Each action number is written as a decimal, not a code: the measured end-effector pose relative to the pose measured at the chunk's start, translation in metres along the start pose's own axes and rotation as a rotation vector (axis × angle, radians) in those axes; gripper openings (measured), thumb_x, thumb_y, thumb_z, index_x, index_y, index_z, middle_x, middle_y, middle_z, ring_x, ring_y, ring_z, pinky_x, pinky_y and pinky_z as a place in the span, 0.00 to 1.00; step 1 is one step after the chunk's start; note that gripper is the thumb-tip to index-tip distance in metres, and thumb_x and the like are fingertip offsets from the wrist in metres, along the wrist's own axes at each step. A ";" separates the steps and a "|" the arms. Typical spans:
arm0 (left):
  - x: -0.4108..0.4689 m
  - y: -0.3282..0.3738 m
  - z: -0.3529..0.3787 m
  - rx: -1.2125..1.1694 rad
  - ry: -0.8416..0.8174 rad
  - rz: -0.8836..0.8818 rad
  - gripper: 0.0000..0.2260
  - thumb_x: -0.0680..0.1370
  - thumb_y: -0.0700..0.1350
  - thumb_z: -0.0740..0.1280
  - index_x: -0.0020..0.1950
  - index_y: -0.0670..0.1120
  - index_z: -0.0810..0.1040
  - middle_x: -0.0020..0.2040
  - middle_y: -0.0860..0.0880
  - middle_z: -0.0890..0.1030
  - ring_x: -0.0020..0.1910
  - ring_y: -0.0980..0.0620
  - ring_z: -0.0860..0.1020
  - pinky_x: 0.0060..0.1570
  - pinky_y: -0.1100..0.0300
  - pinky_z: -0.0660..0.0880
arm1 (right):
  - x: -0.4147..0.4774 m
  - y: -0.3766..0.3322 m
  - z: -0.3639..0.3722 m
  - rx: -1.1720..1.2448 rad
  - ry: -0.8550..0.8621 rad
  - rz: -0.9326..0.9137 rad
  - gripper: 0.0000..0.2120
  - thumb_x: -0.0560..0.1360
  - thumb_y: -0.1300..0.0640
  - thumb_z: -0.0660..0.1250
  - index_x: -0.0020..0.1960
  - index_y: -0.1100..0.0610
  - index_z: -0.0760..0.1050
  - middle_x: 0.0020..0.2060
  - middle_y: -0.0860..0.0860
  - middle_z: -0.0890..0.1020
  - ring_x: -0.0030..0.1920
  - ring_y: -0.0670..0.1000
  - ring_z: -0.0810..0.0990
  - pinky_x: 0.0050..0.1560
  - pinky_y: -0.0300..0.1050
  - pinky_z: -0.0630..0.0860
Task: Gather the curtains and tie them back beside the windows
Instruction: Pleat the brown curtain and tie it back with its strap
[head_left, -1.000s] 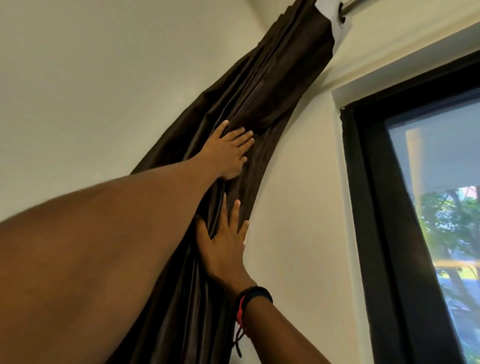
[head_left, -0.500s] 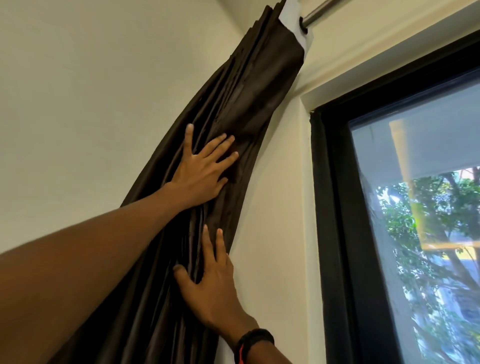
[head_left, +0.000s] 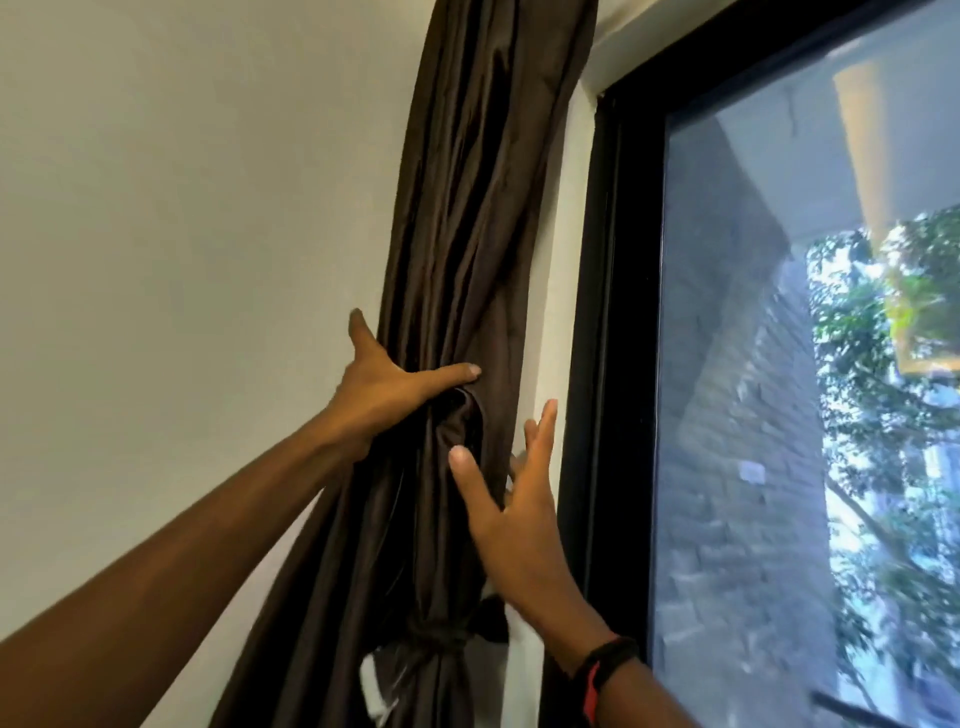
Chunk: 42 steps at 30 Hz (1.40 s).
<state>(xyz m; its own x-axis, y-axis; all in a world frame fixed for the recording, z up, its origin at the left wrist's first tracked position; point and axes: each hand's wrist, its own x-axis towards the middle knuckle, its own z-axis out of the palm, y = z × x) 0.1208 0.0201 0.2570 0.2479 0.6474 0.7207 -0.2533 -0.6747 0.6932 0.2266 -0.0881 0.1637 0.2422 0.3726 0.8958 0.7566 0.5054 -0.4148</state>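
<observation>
Head view: the dark brown curtain (head_left: 467, 234) hangs as a gathered column on the wall (head_left: 182, 208), just left of the black window frame (head_left: 613, 312), running from twelve o'clock down to about seven o'clock. Low on it, near six o'clock, a tie (head_left: 441, 636) already cinches the bundle. The left hand (head_left: 387, 387) sits at the middle of the picture, fingers spread wide — thumb lying across the front folds, the other fingers reaching round the wall side — so it clasps the bundle loosely rather than pinching it. The right hand (head_left: 511, 499), at about five o'clock from it, is open with fingers splayed, palm toward the curtain's window edge; whether it touches the cloth I cannot tell. A black and red wristband (head_left: 602, 670) sits on that wrist.

The cloth looks soft, glossy and probably slippery — folds will likely slide out of a light hold. It seems best gripped around the whole bundle just above the tie, where the pleats are packed.
</observation>
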 end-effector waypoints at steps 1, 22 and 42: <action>-0.017 -0.005 0.005 -0.047 -0.059 -0.041 0.64 0.54 0.65 0.80 0.78 0.55 0.43 0.74 0.46 0.66 0.68 0.44 0.71 0.67 0.44 0.70 | -0.009 0.003 -0.006 0.073 -0.050 0.054 0.48 0.68 0.30 0.66 0.73 0.30 0.33 0.78 0.41 0.53 0.76 0.42 0.58 0.75 0.52 0.61; -0.190 -0.121 0.026 0.056 -0.008 0.073 0.22 0.77 0.61 0.64 0.69 0.60 0.64 0.53 0.71 0.74 0.50 0.72 0.77 0.45 0.78 0.72 | -0.178 0.044 -0.013 -0.147 -0.352 0.222 0.32 0.80 0.46 0.60 0.78 0.40 0.45 0.74 0.41 0.65 0.70 0.38 0.67 0.70 0.46 0.69; -0.576 -0.080 0.134 0.240 -0.691 0.106 0.29 0.81 0.53 0.59 0.79 0.56 0.49 0.80 0.54 0.49 0.79 0.53 0.44 0.75 0.42 0.47 | -0.512 -0.087 -0.219 -1.098 -0.061 0.637 0.42 0.74 0.43 0.66 0.80 0.49 0.46 0.79 0.52 0.48 0.79 0.57 0.46 0.70 0.68 0.61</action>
<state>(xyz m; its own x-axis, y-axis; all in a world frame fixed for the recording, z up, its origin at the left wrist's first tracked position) 0.1234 -0.3466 -0.2140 0.7861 0.2566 0.5623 -0.1170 -0.8314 0.5432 0.1693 -0.4932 -0.2238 0.7405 0.3615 0.5666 0.6278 -0.6729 -0.3911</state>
